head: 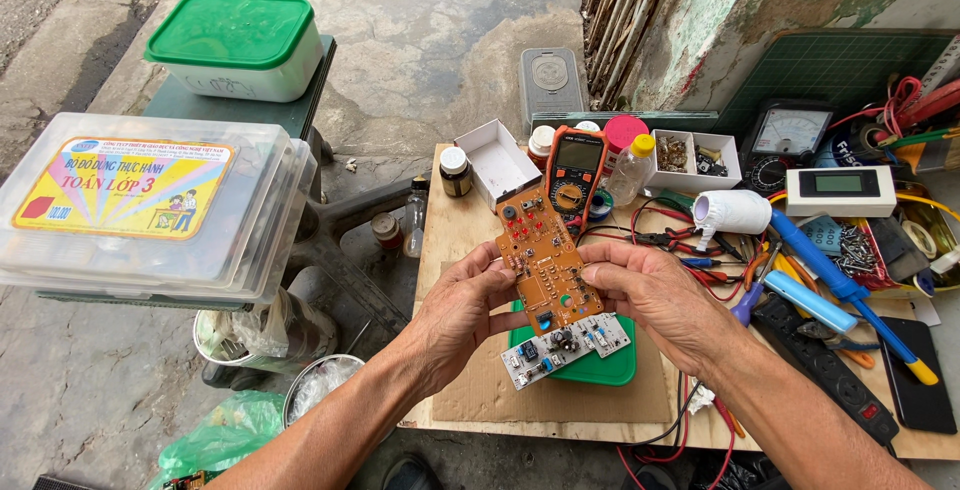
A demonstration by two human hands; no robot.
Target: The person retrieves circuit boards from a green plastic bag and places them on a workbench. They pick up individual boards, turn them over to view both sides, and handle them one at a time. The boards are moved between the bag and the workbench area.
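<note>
left hand (462, 302): grips the left edge of the orange circuit board (545, 258); thumb on its face, fingers closed behind it
right hand (655, 295): pinches the right edge of the same board; fingertips (592, 275) on the rim, narrow grip
orange board: held up over the table, tilted, long axis running far-left to near-right; red buttons at the far end, a blue part near the low end
second board (565, 347): white-grey, smaller; hangs just under the orange one at its near end; whether joined or only touching, can't tell
green lid (600, 367): flat on cardboard (560, 395) right below the boards
table (450, 220): wooden top, cluttered on the right side
multimeter (576, 168): orange-black, far of the boards, standing against small bottles
white box (497, 162): open, just left of the meter; brown jar (455, 171) beside it
right clutter: analog meter (790, 140); white panel meter (840, 191); blue soldering iron (850, 290); black power strip (825, 370); red and black leads tangled between
left of scene: clear plastic cases (150, 210) stacked, colourful label on top; green-lidded tub (238, 45) further away on a stand
ground: concrete; green bag (220, 435) near left
</note>
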